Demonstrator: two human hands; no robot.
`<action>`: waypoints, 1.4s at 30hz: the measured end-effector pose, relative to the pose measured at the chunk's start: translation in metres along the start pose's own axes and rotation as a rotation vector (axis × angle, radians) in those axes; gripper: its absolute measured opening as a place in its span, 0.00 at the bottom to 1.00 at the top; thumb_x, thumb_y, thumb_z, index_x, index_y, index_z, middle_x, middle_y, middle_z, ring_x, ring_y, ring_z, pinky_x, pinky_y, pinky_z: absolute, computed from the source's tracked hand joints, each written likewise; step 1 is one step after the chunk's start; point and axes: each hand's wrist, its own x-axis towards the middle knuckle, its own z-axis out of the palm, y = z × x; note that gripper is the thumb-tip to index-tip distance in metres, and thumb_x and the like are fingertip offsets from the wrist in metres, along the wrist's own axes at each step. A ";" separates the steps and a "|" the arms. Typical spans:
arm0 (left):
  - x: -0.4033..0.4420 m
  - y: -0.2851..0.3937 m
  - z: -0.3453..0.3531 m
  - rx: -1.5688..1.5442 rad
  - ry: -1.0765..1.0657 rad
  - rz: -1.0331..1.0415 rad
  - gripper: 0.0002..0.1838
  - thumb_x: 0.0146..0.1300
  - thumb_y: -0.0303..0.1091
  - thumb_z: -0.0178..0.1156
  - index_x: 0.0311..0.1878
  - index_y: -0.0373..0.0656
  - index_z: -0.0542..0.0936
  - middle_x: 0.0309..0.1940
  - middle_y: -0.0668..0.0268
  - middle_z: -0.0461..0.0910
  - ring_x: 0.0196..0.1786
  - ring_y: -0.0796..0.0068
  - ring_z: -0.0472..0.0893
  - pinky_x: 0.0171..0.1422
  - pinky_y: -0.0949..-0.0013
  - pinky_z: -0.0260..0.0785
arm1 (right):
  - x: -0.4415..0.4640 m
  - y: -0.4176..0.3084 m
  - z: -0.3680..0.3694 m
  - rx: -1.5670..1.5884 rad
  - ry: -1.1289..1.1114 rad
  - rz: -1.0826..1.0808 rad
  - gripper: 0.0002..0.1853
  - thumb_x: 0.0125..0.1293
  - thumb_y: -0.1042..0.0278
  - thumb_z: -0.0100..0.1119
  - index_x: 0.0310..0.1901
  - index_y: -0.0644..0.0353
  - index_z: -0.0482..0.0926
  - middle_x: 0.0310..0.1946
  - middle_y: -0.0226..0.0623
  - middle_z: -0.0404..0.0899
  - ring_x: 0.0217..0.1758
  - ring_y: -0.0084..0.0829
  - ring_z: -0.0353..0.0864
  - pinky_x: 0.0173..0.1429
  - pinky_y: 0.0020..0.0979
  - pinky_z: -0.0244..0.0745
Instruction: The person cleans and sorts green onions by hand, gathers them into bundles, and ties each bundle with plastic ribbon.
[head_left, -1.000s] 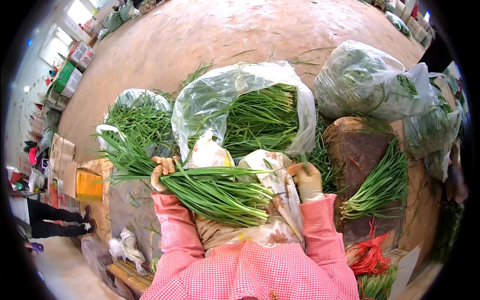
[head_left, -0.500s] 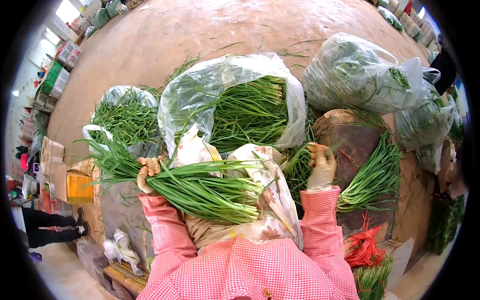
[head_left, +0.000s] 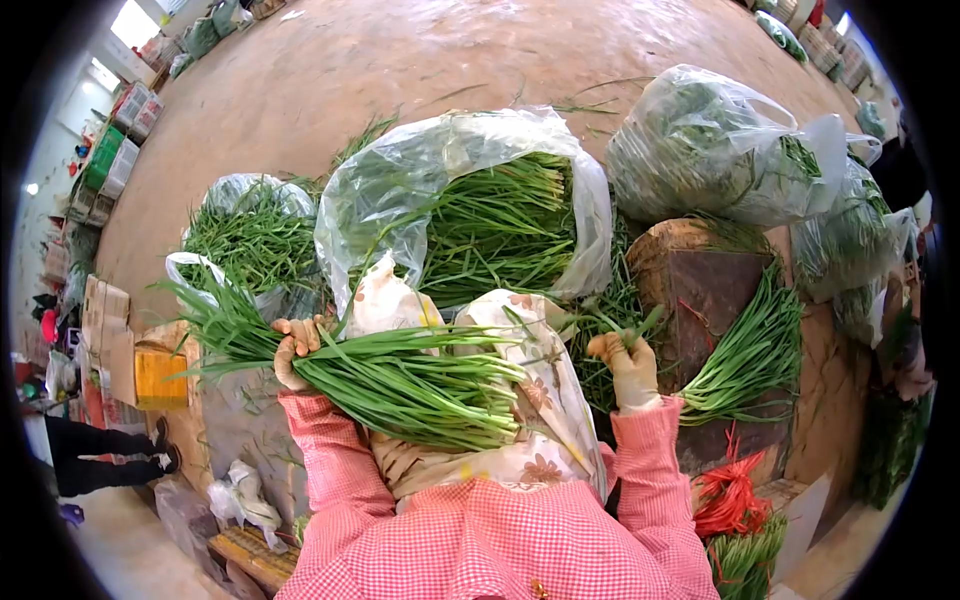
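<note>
My left hand (head_left: pixel 298 352), in a light glove, is closed round a thick bunch of garlic chives (head_left: pixel 420 385). The bunch lies across my lap, pale stem ends to the right and leafy tips to the left. My right hand (head_left: pixel 630 372), also gloved, is apart from the bunch, above loose greens at the right of my lap. Its fingers are closed on a few chive leaves (head_left: pixel 640 328) that stick out past the fingertips. A large clear plastic bag (head_left: pixel 385 190) full of chives (head_left: pixel 500 230) stands open before my knees.
Another pile of chives (head_left: pixel 745 350) rests on a dark board (head_left: pixel 700 290) at the right. Red ties (head_left: pixel 733 495) lie below it. Filled plastic bags (head_left: pixel 700 150) stand at the back right, and a smaller bag of greens (head_left: pixel 250 235) at the left. A person's legs (head_left: pixel 100 453) show far left.
My right hand has come down and slightly towards me, with its fingers now nearer the loose greens. The left hand and its bunch have stayed almost still.
</note>
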 end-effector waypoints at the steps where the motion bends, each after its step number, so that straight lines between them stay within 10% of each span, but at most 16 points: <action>1: 0.001 -0.002 0.003 -0.039 -0.021 0.013 0.11 0.60 0.34 0.53 0.44 0.44 0.68 0.21 0.76 0.63 0.28 0.80 0.65 0.64 0.63 0.56 | -0.014 -0.015 0.003 -0.031 -0.135 0.103 0.12 0.66 0.60 0.54 0.36 0.62 0.77 0.33 0.38 0.82 0.37 0.31 0.80 0.49 0.31 0.74; 4: 0.003 -0.003 0.011 -0.048 0.002 0.031 0.10 0.59 0.33 0.54 0.43 0.43 0.70 0.20 0.75 0.67 0.28 0.78 0.68 0.64 0.62 0.56 | -0.047 -0.050 0.036 -0.306 -0.526 0.201 0.17 0.61 0.55 0.60 0.39 0.62 0.80 0.37 0.42 0.80 0.38 0.35 0.80 0.51 0.33 0.73; 8: 0.006 0.001 0.023 -0.041 -0.012 0.037 0.09 0.59 0.31 0.55 0.43 0.43 0.71 0.20 0.75 0.67 0.28 0.77 0.69 0.63 0.62 0.58 | -0.056 -0.046 0.091 -0.578 -0.620 -0.209 0.12 0.60 0.60 0.57 0.37 0.62 0.80 0.30 0.43 0.78 0.37 0.38 0.77 0.46 0.35 0.71; 15: 0.002 0.006 0.017 -0.020 -0.033 0.037 0.08 0.60 0.31 0.54 0.42 0.44 0.72 0.20 0.75 0.68 0.27 0.78 0.69 0.63 0.63 0.59 | -0.044 -0.026 0.041 0.206 -0.150 0.104 0.05 0.62 0.73 0.56 0.33 0.62 0.80 0.25 0.37 0.79 0.32 0.30 0.79 0.40 0.27 0.74; 18: 0.005 0.003 0.022 -0.006 -0.053 0.051 0.08 0.59 0.31 0.54 0.42 0.44 0.72 0.19 0.75 0.68 0.27 0.78 0.69 0.62 0.63 0.59 | -0.057 -0.058 0.048 -0.505 -0.384 -0.281 0.10 0.59 0.63 0.59 0.28 0.61 0.81 0.27 0.40 0.78 0.34 0.36 0.77 0.44 0.36 0.70; 23: 0.006 0.006 0.027 0.015 -0.053 0.053 0.08 0.59 0.32 0.55 0.42 0.44 0.72 0.18 0.74 0.68 0.26 0.77 0.69 0.62 0.62 0.60 | -0.055 -0.034 0.103 -0.825 -0.378 -0.495 0.09 0.50 0.66 0.63 0.28 0.63 0.79 0.29 0.47 0.76 0.33 0.46 0.75 0.41 0.42 0.68; 27: 0.001 0.011 0.017 -0.073 -0.093 0.046 0.08 0.60 0.31 0.55 0.42 0.44 0.72 0.19 0.75 0.69 0.28 0.76 0.71 0.64 0.61 0.60 | -0.026 -0.011 0.045 -1.080 -0.057 -0.482 0.04 0.48 0.73 0.62 0.25 0.60 0.76 0.25 0.42 0.72 0.31 0.41 0.74 0.38 0.39 0.70; 29: 0.000 0.010 0.016 -0.104 -0.090 0.056 0.07 0.60 0.31 0.54 0.42 0.44 0.72 0.19 0.75 0.70 0.28 0.76 0.71 0.64 0.61 0.60 | -0.004 -0.025 0.006 -1.300 -0.137 -0.105 0.12 0.49 0.67 0.66 0.36 0.57 0.78 0.31 0.41 0.75 0.37 0.39 0.76 0.45 0.40 0.71; 32: 0.005 0.004 0.019 -0.162 -0.134 0.058 0.07 0.61 0.30 0.54 0.42 0.44 0.72 0.20 0.74 0.71 0.29 0.76 0.73 0.64 0.61 0.60 | -0.006 -0.062 -0.002 -1.636 -0.089 -0.303 0.16 0.51 0.60 0.65 0.41 0.55 0.80 0.36 0.41 0.77 0.40 0.39 0.78 0.46 0.38 0.72; 38: 0.005 0.003 0.030 -0.243 -0.166 0.055 0.08 0.61 0.29 0.54 0.43 0.44 0.72 0.21 0.75 0.69 0.27 0.77 0.70 0.64 0.64 0.60 | -0.014 -0.099 0.081 -0.857 -0.334 -0.724 0.27 0.51 0.54 0.66 0.53 0.51 0.73 0.37 0.43 0.78 0.47 0.44 0.77 0.51 0.39 0.71; 42: -0.003 0.003 0.030 -0.580 -0.157 -0.028 0.10 0.63 0.30 0.53 0.48 0.46 0.71 0.26 0.77 0.70 0.36 0.79 0.72 0.67 0.63 0.58 | -0.003 -0.088 0.107 -1.046 -0.805 -0.440 0.26 0.55 0.57 0.62 0.56 0.53 0.72 0.35 0.47 0.79 0.44 0.47 0.79 0.50 0.38 0.72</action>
